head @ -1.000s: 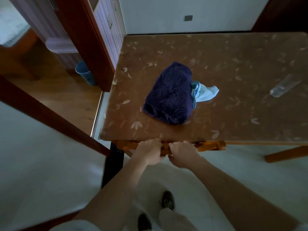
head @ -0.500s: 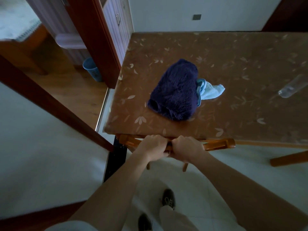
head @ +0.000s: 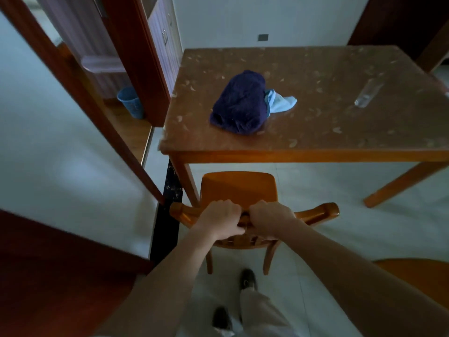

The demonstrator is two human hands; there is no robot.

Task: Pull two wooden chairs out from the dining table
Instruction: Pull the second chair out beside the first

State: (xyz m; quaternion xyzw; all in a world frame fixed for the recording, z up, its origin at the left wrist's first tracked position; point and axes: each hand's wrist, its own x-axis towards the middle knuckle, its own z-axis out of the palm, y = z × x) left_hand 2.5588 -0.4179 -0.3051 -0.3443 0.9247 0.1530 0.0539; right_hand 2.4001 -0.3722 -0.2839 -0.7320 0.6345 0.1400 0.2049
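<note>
A wooden chair [head: 239, 188] stands in front of the dining table [head: 303, 154], its orange seat fully out from under the table's near edge. My left hand [head: 220, 218] and my right hand [head: 269, 218] grip the middle of its curved top rail side by side. Its two rear legs show below my wrists. An orange wooden surface [head: 418, 276] at the lower right may be a second chair; only its edge shows.
On the table lie a dark blue fluffy cloth [head: 239, 103], a light blue cloth [head: 281, 102] and a clear bottle [head: 368, 93]. A dark wooden door frame [head: 80, 93] runs at the left, with a blue bin [head: 131, 102] beyond. My shoes [head: 247, 279] stand just behind the chair.
The chair has slid back out from under the table towards me, and I have stepped back; its whole seat now shows. Both hands keep the same grip on the top rail.
</note>
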